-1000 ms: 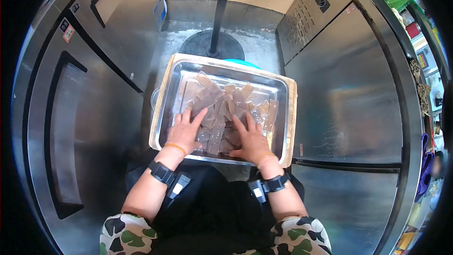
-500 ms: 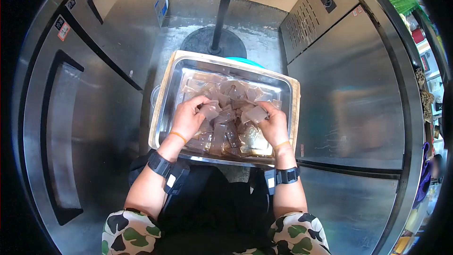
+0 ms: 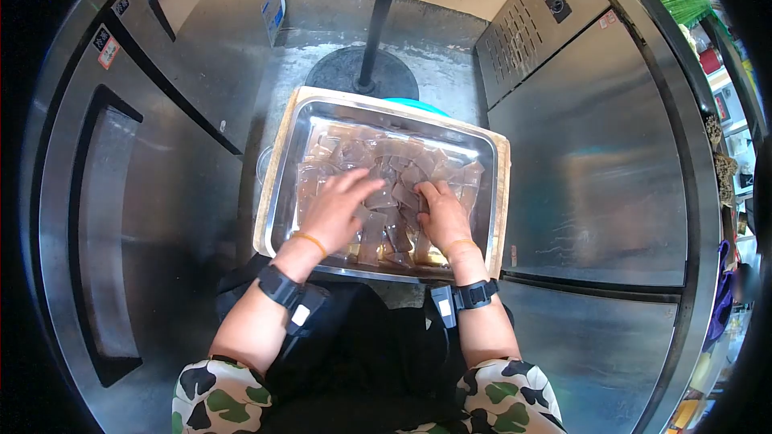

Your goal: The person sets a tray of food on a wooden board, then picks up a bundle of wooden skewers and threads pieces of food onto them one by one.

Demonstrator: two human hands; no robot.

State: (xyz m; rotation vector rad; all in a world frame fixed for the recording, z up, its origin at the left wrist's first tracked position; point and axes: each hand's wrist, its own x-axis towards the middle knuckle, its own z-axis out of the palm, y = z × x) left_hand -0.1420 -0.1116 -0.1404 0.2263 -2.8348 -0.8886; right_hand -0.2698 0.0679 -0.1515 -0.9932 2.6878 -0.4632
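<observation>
A rectangular stainless-steel tray [image 3: 497,193] holds many flat, translucent grey-brown jelly pieces [image 3: 374,229], overlapping in a loose heap with a little liquid shining among them. Over the left-centre of the heap is my left hand [image 3: 331,207], palm down, its fingers spread and slightly blurred, with nothing seen in them. My right hand [image 3: 444,217] rests on the pieces at the right-centre, fingers bent downward and apart, fingertips touching the jelly. What lies beneath both palms is hidden.
The tray sits on a wooden-edged support [image 3: 504,161]. Stainless-steel cabinets stand close on the left [image 3: 193,217] and right [image 3: 595,169]. Beyond the tray a black pole [image 3: 378,24] rises from a round base [image 3: 322,72]. Part of a turquoise item [image 3: 418,104] shows behind the tray.
Both hands have let go of the jelly pieces they held up. My left hand has moved right and its fingers have spread; my right hand has shifted left and lower onto the heap.
</observation>
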